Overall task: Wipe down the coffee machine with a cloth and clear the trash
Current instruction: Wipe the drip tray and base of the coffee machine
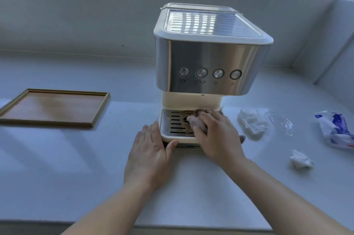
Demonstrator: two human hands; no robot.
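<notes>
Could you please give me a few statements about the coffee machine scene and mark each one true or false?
1. The right hand presses a cloth onto the drip tray of the coffee machine. True.
2. The left hand is lifted clear of the machine. False: it rests against the front left corner of the base.
3. The wooden tray holds crumpled tissues. False: nothing lies in it; the crumpled tissue and smaller tissue wad lie on the counter to the machine's right.
4. A blue-and-white wrapper lies at the far right. True.
5. The machine's front has two buttons. False: it has four.
</notes>
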